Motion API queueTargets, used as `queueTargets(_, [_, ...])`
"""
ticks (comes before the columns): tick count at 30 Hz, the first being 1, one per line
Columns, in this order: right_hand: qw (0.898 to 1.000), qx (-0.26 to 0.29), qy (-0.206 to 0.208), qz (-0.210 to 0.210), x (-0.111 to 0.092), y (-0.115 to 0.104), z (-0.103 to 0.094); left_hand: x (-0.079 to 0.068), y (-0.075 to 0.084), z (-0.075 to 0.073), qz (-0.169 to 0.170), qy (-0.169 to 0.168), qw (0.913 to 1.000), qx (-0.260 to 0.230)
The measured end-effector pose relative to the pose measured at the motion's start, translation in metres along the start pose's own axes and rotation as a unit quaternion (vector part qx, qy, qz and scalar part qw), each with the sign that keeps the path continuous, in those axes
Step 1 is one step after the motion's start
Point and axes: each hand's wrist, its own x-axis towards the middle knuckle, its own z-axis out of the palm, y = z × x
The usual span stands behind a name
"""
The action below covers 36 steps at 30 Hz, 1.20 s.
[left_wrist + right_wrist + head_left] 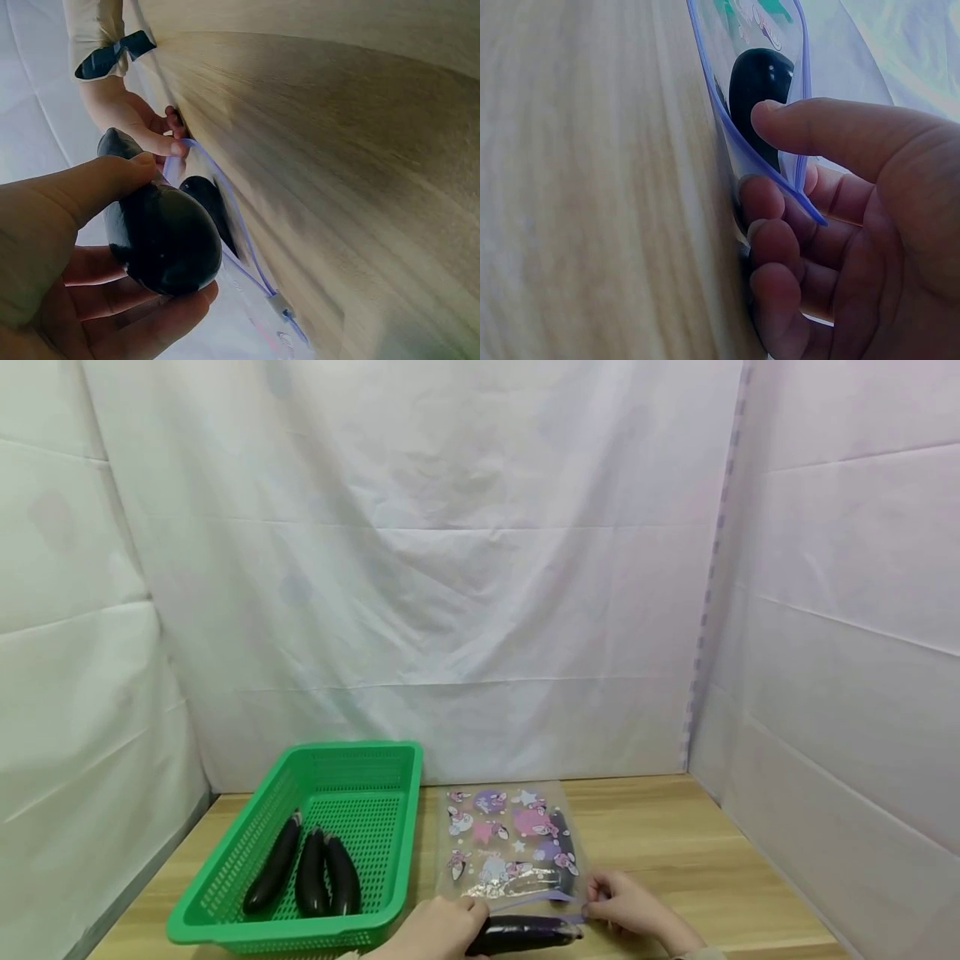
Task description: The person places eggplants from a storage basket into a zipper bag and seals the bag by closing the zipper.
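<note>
My left hand (438, 931) grips a dark, glossy eggplant (525, 933), its stem end pointing right in the head view, near the mouth of a clear printed zip bag (480, 852). In the left wrist view, thumb and fingers wrap around this eggplant (169, 240). The right hand (626, 906) pinches the bag's right corner by its purple zip edge (712, 90). That mouth stands parted, with a slider (279, 304) on the zip. Inside the bag, along its right side, lies another eggplant (754, 82).
On the left of the wooden table (675, 843) stands a green plastic basket (415, 827) with three eggplants (276, 868) in it. White cloth (480, 610) hangs behind the table and along both sides.
</note>
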Motion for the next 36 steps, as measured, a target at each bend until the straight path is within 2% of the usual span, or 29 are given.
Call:
queueTargets(10, [1.000, -0.023, 0.005, -0.005, 0.000, -0.001, 0.001, 0.002, -0.003, 0.007, -0.050, -0.050, 0.9973, -0.018])
queueTargets(15, [1.000, -0.015, -0.002, 0.002, 0.000, 0.000, 0.001, 0.002, -0.005, 0.010, -0.057, -0.051, 0.9970, -0.011])
queueTargets(24, [1.000, -0.013, -0.005, 0.009, 0.001, 0.001, -0.001, 0.003, -0.006, 0.014, -0.089, -0.065, 0.9932, -0.038])
queueTargets(36, [1.000, -0.010, 0.002, 0.007, 0.000, -0.001, 0.000, 0.004, -0.004, 0.021, -0.107, -0.048, 0.9926, -0.030])
